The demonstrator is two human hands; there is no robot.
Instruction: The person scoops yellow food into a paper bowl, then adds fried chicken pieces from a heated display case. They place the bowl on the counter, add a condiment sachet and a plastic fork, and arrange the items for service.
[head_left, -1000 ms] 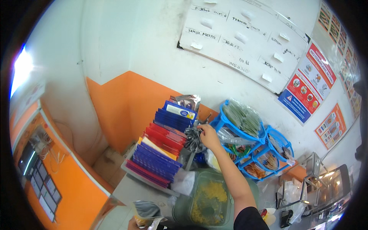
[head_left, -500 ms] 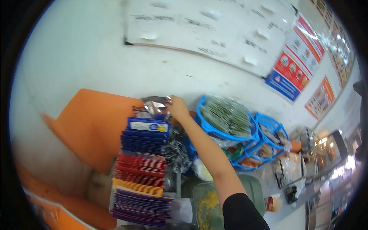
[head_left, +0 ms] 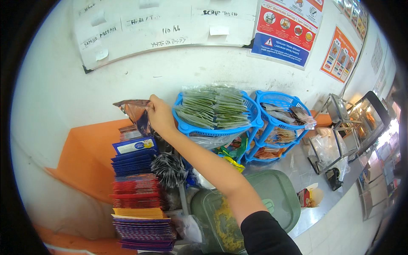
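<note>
My right hand (head_left: 160,115) is closed on the edge of a shiny brownish foil pouch (head_left: 135,111), close to the wall. The arm reaches up from the lower right in a black sleeve. Just below the pouch runs a long row of packed flat packets: blue packets (head_left: 134,160) at the far end, then red packets (head_left: 137,190), yellow packets (head_left: 139,213) and purple packets (head_left: 144,232) nearest me. A bunch of dark, clear-edged sachets (head_left: 168,170) sits right of the row, under my forearm. My left hand is out of view.
A blue basket (head_left: 221,132) full of green sachets (head_left: 214,107) stands right of my hand. Beside it is a tiered blue rack (head_left: 276,98) with more sachets. A lidded green container (head_left: 276,191) with yellow contents lies under my arm. An orange panel (head_left: 91,148) stands left.
My view has swung to the right, bringing more of the baskets in. My right hand still grips the foil pouch, which now stands higher above the row of packets.
</note>
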